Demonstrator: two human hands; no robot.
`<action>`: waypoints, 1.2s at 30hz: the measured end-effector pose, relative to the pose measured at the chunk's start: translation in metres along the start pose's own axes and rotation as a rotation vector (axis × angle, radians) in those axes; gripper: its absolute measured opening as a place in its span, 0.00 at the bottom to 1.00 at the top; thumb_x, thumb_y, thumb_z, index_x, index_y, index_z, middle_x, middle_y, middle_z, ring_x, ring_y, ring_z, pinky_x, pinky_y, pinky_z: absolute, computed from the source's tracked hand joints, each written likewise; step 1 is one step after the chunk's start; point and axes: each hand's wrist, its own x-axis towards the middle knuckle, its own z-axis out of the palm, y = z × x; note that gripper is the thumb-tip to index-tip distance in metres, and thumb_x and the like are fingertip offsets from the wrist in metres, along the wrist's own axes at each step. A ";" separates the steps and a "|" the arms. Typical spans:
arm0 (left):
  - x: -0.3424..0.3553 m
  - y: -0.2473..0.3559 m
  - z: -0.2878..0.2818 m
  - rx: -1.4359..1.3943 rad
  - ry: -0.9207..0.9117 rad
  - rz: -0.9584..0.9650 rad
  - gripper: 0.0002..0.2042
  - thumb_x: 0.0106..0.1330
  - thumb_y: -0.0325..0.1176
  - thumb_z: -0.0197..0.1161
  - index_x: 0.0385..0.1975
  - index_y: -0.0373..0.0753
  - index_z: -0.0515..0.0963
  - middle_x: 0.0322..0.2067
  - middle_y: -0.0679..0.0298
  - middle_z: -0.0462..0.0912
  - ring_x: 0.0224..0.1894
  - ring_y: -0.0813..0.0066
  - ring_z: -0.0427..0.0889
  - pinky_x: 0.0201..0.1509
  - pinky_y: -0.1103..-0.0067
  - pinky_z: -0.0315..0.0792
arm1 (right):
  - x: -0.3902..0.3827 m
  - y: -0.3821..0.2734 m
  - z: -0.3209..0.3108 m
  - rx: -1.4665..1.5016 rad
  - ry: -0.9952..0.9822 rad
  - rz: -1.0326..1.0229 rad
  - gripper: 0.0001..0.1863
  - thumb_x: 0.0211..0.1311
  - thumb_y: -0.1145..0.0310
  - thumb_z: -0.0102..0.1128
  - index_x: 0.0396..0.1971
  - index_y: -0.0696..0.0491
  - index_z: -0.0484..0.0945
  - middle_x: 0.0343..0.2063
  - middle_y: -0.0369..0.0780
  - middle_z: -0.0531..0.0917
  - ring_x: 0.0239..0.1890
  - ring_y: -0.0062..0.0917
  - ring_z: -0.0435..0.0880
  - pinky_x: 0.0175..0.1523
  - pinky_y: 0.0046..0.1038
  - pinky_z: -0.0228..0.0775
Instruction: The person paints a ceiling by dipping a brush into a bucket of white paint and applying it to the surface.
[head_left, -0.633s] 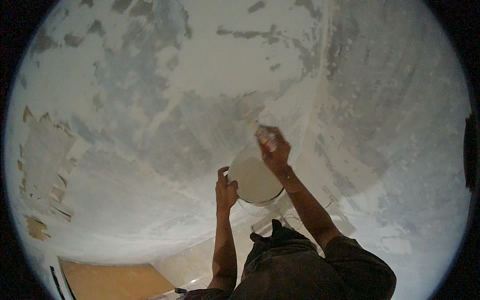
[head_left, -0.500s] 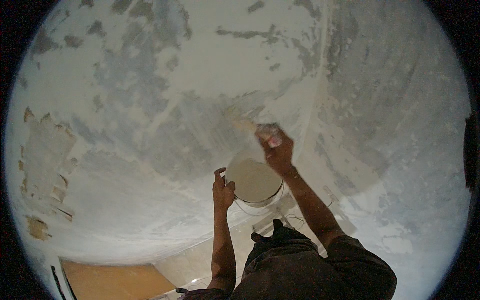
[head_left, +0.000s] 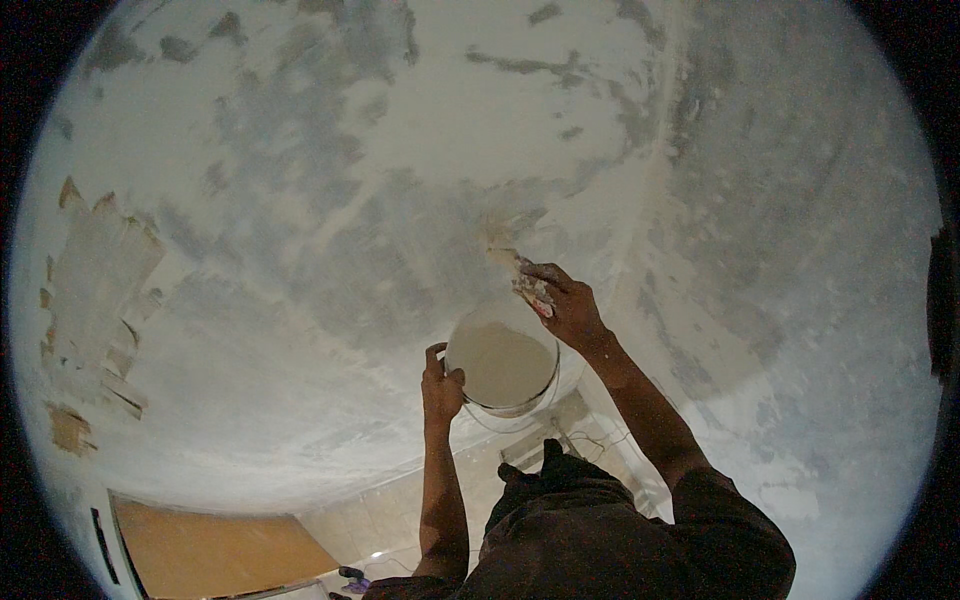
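My left hand (head_left: pixel 441 392) grips the left rim of a round bucket (head_left: pixel 510 407), its thumb over the edge. The bucket holds a pale cream paint-like mix (head_left: pixel 507 362), and its thin wire handle hangs down on the near side. Above the bucket's far right side, my right hand (head_left: pixel 572 305) is closed on a paintbrush (head_left: pixel 533 290) with a smeared handle. The brush's pale tip points up and left to the patchy wall (head_left: pixel 420 240), beside a tan smear (head_left: pixel 510 228). Whether the tip touches the wall, I cannot tell.
Another wall surface (head_left: pixel 790 200) meets this one along a corner on the right. Below lie a pale floor (head_left: pixel 365 520) and a loose cable (head_left: pixel 605 440). An orange-brown panel (head_left: pixel 220 550) is at the lower left. Brownish bare patches (head_left: pixel 70 428) mark the left side.
My right hand and the brush have moved slightly right and down, and the blur on them has gone. The bucket in my left hand has shifted slightly left. The whole view has turned a little.
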 end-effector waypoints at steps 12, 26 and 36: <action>-0.002 -0.002 0.011 0.044 0.068 0.024 0.27 0.46 0.27 0.51 0.53 0.35 0.63 0.34 0.46 0.83 0.27 0.57 0.82 0.35 0.67 0.76 | 0.067 0.047 -0.022 -0.059 -0.229 -0.238 0.13 0.53 0.76 0.58 0.40 0.51 0.78 0.42 0.43 0.79 0.26 0.38 0.81 0.33 0.32 0.77; -0.005 0.005 0.010 0.033 0.067 -0.048 0.28 0.45 0.28 0.52 0.52 0.35 0.64 0.28 0.49 0.82 0.27 0.57 0.82 0.34 0.67 0.74 | 0.029 0.060 -0.018 0.072 -0.113 -0.016 0.21 0.41 0.79 0.63 0.40 0.48 0.78 0.51 0.37 0.79 0.40 0.31 0.85 0.39 0.30 0.80; -0.001 0.003 0.011 0.023 0.053 -0.025 0.27 0.44 0.28 0.52 0.51 0.34 0.64 0.28 0.48 0.82 0.28 0.56 0.82 0.37 0.67 0.74 | 0.065 0.058 -0.038 -0.132 -0.064 -0.187 0.17 0.45 0.85 0.57 0.34 0.49 0.81 0.43 0.39 0.81 0.33 0.30 0.85 0.33 0.28 0.80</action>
